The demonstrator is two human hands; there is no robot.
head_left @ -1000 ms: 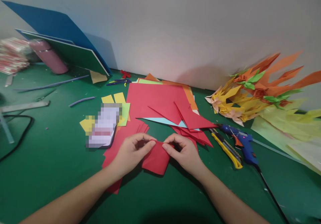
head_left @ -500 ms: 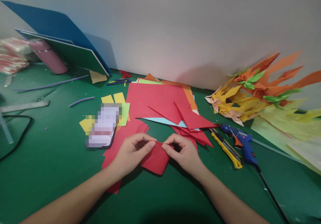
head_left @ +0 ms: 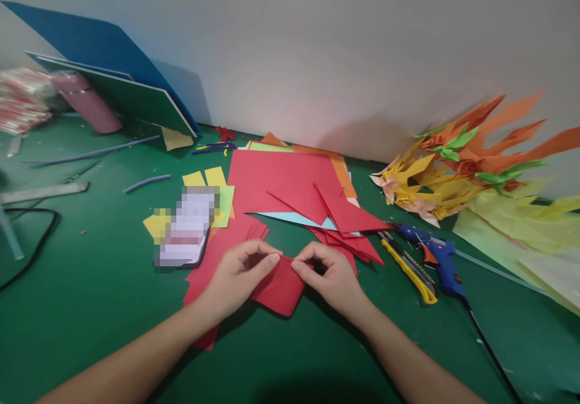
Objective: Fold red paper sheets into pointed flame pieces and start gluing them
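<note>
A small folded red paper piece [head_left: 281, 288] is held just above the green table [head_left: 90, 307], near its front middle. My left hand [head_left: 240, 276] pinches its upper left edge with thumb and forefinger. My right hand [head_left: 333, 277] pinches its upper right edge, fingers curled. Under my left hand lies a stack of red paper strips [head_left: 212, 259]. Behind the hands spread large red sheets [head_left: 285, 180] and red triangular offcuts [head_left: 353, 223].
A phone [head_left: 188, 229] lies on yellow paper scraps at the left. A yellow utility knife [head_left: 410, 268] and a blue glue gun [head_left: 437, 259] with its cord lie at the right. Folded paper flowers [head_left: 453, 168] line the right wall. Boards [head_left: 113, 84] lean at the back left.
Both hands have stayed nearly in place; the fingers have shifted slightly on the red piece's top edge.
</note>
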